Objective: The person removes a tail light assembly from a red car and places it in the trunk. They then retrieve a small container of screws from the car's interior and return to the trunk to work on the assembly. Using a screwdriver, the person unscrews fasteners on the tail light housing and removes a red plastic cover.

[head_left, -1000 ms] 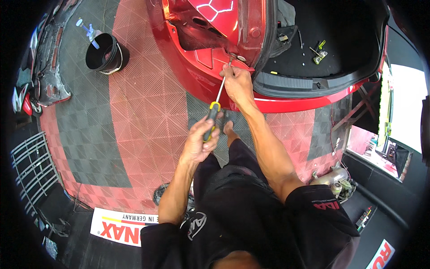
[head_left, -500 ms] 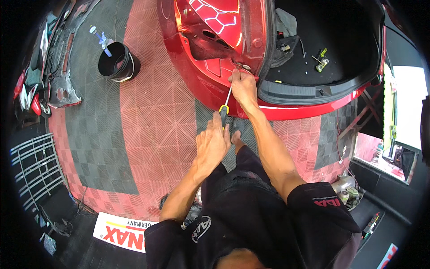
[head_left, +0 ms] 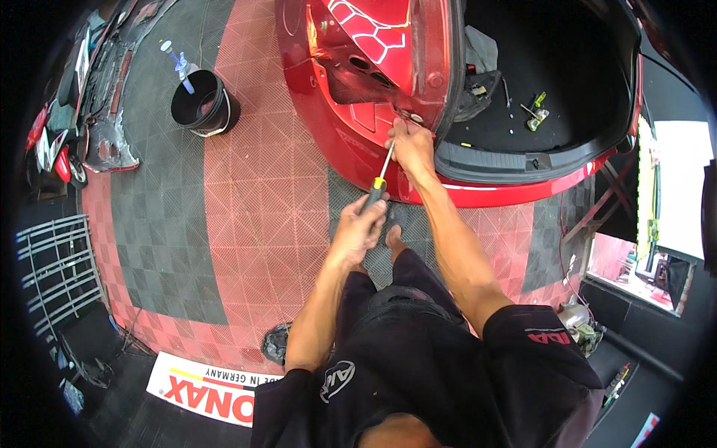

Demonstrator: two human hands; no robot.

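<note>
My left hand (head_left: 358,231) is wrapped around the black and yellow handle of a screwdriver (head_left: 379,188). Its metal shaft runs up toward my right hand (head_left: 411,146), whose fingers are closed near the shaft's far end. That hand rests at the rear corner of a red car body (head_left: 340,145), just below the empty tail-light recess (head_left: 362,82). The screwdriver's tip and whatever my right fingers pinch are hidden behind the hand.
Right of my hands lies the open car boot (head_left: 567,60), with a yellow-green tool (head_left: 536,116) and small loose parts inside. A black bucket (head_left: 216,112) holding a spray bottle (head_left: 181,67) stands to the left. A metal rack (head_left: 60,269) is at far left.
My left fingers, stretched along the screwdriver handle before, are now curled round it. The car and bucket sit slightly lower and further right in the picture, as the view has shifted.
</note>
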